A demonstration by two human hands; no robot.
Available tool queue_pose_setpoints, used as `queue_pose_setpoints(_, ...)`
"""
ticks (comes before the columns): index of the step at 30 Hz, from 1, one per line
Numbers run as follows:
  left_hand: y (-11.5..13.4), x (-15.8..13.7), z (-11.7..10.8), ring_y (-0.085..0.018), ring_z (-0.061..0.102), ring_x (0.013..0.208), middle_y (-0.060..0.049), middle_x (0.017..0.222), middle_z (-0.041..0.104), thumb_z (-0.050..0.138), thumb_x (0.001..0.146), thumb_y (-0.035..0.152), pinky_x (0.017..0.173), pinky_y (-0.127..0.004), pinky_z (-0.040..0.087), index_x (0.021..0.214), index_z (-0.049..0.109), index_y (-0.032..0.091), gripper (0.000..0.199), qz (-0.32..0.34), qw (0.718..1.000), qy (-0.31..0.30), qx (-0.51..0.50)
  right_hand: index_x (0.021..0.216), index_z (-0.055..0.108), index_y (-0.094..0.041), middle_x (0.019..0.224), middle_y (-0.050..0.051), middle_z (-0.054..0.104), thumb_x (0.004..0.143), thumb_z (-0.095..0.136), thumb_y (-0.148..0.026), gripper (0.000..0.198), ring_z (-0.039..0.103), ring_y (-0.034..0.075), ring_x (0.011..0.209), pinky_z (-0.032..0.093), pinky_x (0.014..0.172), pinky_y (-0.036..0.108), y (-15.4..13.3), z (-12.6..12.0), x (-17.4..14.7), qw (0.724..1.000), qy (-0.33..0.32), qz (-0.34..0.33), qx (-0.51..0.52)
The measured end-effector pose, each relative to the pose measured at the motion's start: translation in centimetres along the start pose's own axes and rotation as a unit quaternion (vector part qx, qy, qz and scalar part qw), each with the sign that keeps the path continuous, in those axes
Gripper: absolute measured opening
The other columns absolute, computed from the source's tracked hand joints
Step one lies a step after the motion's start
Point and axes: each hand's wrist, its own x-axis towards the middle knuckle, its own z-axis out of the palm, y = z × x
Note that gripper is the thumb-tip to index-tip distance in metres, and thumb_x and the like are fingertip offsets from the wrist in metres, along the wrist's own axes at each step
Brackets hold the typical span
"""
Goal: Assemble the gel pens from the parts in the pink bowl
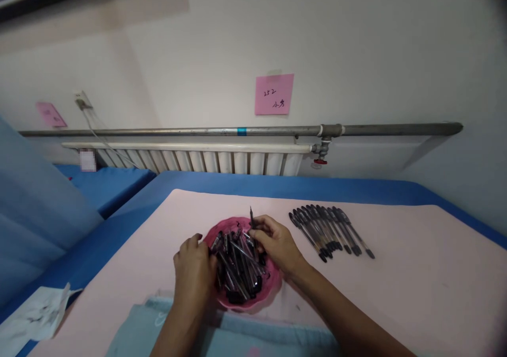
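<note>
A pink bowl (273,288) with a wavy rim holds many loose pen parts (237,264), clear barrels and black caps among them. My right hand (277,243) is over the bowl's right rim, pinching a pen (251,218) whose thin tip points up. At the left rim, my left hand (194,267) has its fingers curled with the thumb side in the bowl. A small dark bit shows at its fingertips; what it grips I cannot make out. To the right, several capped black pens (328,230) lie side by side in a fanned row.
A pale pink sheet (415,272) covers the blue table (285,184). Light blue cloth (233,336) lies at the near edge, and a crumpled white paper (37,312) at the left. Behind stand a white radiator (222,160) and a metal pipe (178,132) along the wall.
</note>
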Motion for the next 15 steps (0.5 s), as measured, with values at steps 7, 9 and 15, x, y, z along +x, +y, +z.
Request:
queue_pose_setpoints(7,-0.8,0.8,-1.8,-0.014,0.060,0.063,-0.003,0.073,0.067,0.068,0.066,0.024,0.061,-0.025,0.049,0.083,0.064,0.016,0.020,-0.194,0.774,-0.006,-0.603,0.086,0.063,-0.020,0.081,-0.001,0.065,0.071,0.055,-0.015,0.018,0.059,0.014,0.077,0.046,0.072,0.027,-1.7,1.4,-1.6,0.992,-0.111,-0.027,-0.055)
queue_pose_setpoints(9,-0.5,0.9,-2.1,-0.011,0.061,0.058,-0.003,0.072,0.067,0.070,0.064,0.013,0.059,-0.022,0.050,0.089,0.065,0.014,0.026,-0.232,0.685,-0.025,-0.690,0.084,0.064,-0.020,0.079,-0.001,0.066,0.070,0.054,-0.011,0.020,0.058,0.014,0.074,0.045,0.069,0.026,-2.1,1.9,-2.1,0.984,-0.156,-0.034,-0.077)
queue_pose_setpoints(15,0.2,0.9,-2.5,-0.017,0.069,0.069,-0.006,0.071,0.070,0.066,0.066,0.003,0.061,-0.023,0.054,0.079,0.063,0.013,0.016,-0.273,0.574,-0.067,-0.769,0.083,0.065,-0.021,0.070,-0.003,0.063,0.068,0.054,-0.009,0.022,0.054,0.012,0.063,0.041,0.058,0.023,-1.9,2.7,-2.9,0.969,-0.192,-0.052,-0.144)
